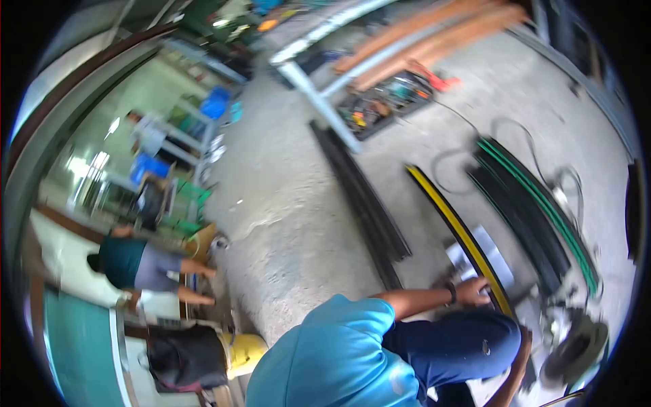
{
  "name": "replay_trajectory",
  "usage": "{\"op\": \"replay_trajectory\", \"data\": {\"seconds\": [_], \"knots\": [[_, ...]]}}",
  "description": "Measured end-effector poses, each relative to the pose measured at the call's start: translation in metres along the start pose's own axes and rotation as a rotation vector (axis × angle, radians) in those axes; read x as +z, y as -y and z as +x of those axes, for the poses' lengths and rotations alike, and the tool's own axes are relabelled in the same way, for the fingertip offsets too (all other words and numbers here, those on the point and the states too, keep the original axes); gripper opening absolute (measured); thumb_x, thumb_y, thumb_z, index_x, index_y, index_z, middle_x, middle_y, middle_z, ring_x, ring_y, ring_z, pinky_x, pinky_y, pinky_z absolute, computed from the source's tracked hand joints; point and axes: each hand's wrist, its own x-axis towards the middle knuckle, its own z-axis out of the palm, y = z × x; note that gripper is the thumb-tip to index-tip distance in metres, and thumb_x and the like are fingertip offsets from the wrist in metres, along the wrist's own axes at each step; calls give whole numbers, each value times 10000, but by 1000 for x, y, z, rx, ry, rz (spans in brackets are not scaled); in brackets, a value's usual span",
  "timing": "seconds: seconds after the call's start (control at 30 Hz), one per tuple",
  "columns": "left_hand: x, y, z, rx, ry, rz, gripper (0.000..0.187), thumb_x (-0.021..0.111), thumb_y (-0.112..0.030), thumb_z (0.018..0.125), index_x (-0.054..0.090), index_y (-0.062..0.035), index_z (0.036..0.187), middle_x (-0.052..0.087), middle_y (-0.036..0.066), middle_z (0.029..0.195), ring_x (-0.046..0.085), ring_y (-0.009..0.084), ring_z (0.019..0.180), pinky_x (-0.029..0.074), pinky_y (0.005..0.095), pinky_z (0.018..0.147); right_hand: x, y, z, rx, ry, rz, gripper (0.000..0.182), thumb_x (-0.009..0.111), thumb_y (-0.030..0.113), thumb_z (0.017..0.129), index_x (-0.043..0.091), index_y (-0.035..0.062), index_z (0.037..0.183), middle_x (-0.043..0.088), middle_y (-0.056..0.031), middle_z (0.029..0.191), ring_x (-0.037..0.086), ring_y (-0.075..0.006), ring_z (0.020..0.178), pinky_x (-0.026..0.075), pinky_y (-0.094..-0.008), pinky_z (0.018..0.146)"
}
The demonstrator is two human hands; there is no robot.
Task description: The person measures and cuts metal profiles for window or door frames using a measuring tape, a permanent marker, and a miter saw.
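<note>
A long black strip with a yellow band [451, 216] runs down from the middle of the view toward my knee. My left hand [472, 292], with a dark band at the wrist, is at the strip's near part, its fingers curled onto the edge. My right hand [524, 342] is mostly hidden beside my knee, near the strip's lower end; its fingers do not show clearly. Under the strip, a pale flat sheet [489, 256] lies on the floor.
Dark long bars [363, 197] lie to the left; black lengths with green edging [532, 210] lie to the right. A cluttered tool tray [386, 105] sits by a metal frame [308, 85]. A round dark machine [576, 349] is at lower right. Other people [129, 261] are at left.
</note>
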Motion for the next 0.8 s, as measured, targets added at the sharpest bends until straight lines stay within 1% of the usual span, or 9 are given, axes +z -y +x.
{"op": "replay_trajectory", "data": {"seconds": [0.07,0.2,0.27,0.3,0.43,0.47,0.57,0.7,0.8], "knots": [[-18,-22,-6,-84,-117,29,453,782,-345,838,626,2,1086,696,182,924,695,322,862,547,434,791,1,2,3,-129,14,-27,377,733,266,857,621,16,1115,638,-234,1023,575,-464,963,448,-528,873],[-68,-77,-21,-115,-238,-69,387,772,-331,860,612,7,962,678,161,848,671,280,801,514,430,739,15,7,8,-146,-25,47,390,732,292,826,605,18,1073,628,-203,963,546,-431,916,440,-521,872],[-89,-98,-25,-77,-279,-94,382,771,-330,862,606,6,939,665,154,830,651,257,777,505,415,733,17,-1,15,-107,29,43,391,731,278,820,608,15,1082,627,-193,966,539,-433,916,445,-524,873],[-98,-110,-28,-53,-295,-145,370,764,-320,872,592,5,910,640,143,804,625,234,762,495,405,730,27,-8,20,-217,-64,86,392,749,202,780,617,17,1100,619,-160,948,562,-379,865,479,-484,827],[-139,-183,-35,53,-315,-24,390,775,-327,888,580,8,927,637,127,810,622,225,775,498,406,717,32,-27,34,-181,26,254,452,722,59,693,634,15,1133,623,-139,981,602,-278,805,508,-393,744],[-133,-191,-32,168,-440,-104,372,783,-316,891,583,-5,936,632,96,808,599,189,761,498,383,701,34,-30,36,-181,13,233,473,720,63,686,632,8,1147,623,-147,987,606,-286,814,510,-400,754],[-150,-279,-59,312,-279,-204,299,796,-261,887,596,-44,933,596,26,780,566,126,746,490,345,686,33,-34,44,-154,17,94,572,729,96,664,618,-11,1215,618,-172,1005,620,-306,852,520,-433,803],[-134,-301,-76,441,-300,204,350,828,-255,787,650,-38,997,701,154,849,712,346,809,535,449,703,38,-34,42,-78,13,123,572,741,120,657,626,9,1206,615,-175,998,619,-310,862,514,-449,804],[-124,-304,-80,484,-390,271,332,809,-212,781,648,-18,998,696,162,845,701,379,818,536,484,715,26,-1,24,-49,-20,88,548,749,121,655,631,21,1181,609,-170,974,615,-303,856,509,-449,793]]}}
